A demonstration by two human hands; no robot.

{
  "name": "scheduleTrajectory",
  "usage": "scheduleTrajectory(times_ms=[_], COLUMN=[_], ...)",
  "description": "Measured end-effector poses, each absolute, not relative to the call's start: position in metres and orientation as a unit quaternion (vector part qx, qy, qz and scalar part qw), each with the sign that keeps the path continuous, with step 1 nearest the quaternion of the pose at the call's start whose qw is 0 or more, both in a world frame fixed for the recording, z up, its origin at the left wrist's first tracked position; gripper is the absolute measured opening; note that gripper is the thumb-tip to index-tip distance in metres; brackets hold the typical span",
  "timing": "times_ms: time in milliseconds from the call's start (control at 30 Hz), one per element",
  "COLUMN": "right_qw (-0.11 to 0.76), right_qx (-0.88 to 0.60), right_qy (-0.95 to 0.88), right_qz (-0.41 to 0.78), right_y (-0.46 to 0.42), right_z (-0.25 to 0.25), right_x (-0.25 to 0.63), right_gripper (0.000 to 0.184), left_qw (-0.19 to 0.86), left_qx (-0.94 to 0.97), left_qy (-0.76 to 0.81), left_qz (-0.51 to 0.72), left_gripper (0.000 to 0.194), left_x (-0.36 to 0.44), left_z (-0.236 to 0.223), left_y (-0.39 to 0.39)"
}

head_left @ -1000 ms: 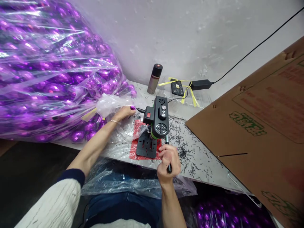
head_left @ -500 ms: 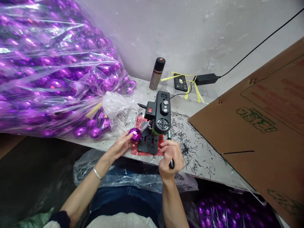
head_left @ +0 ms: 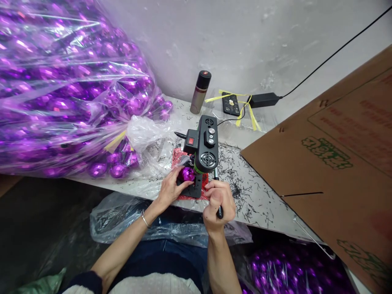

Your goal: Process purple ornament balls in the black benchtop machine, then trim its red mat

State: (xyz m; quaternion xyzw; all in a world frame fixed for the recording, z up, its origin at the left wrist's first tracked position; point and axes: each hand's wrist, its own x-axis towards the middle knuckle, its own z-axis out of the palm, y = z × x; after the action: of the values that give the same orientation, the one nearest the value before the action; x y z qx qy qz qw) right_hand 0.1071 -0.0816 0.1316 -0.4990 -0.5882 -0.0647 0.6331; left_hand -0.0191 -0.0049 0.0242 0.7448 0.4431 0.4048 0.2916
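Observation:
Between the thumb and fingers of my left hand is a shiny purple faceted ball, a bauble, held under the head of a small black bench press machine. The machine has round vents, silver buttons and a red switch, and its slotted black base plate rests on red plastic. The machine's head hides part of the ball's far side. My right hand is wrapped round the black grip of the machine's lever, to the right of the base.
A big clear bag of purple baubles fills the left. Behind the machine stand a spray can, a phone and a black power adapter. Tiny black bits litter the table. A cardboard box leans in from the right.
My left hand has carried the purple bauble rightward, from beside the base plate to under the machine's head. My right hand keeps its hold on the lever. The view has shifted slightly.

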Motion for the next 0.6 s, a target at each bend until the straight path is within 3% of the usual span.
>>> scheduleTrajectory(times_ms=[200,600], right_qw=[0.628,0.643], right_qx=[-0.504,-0.500], right_qy=[-0.590,-0.570], right_qz=[-0.063,-0.106], right_y=[-0.083,-0.078], right_z=[0.134,0.100], right_x=[0.107,0.105], right_gripper=[0.024,0.029], left_qw=[0.241,0.265], left_qx=[0.788,0.780], left_qy=[0.406,0.398], left_qz=[0.396,0.404], left_gripper=[0.054,0.056], left_x=[-0.009,-0.006], left_z=[0.022,0.011], left_y=[-0.004,-0.004])
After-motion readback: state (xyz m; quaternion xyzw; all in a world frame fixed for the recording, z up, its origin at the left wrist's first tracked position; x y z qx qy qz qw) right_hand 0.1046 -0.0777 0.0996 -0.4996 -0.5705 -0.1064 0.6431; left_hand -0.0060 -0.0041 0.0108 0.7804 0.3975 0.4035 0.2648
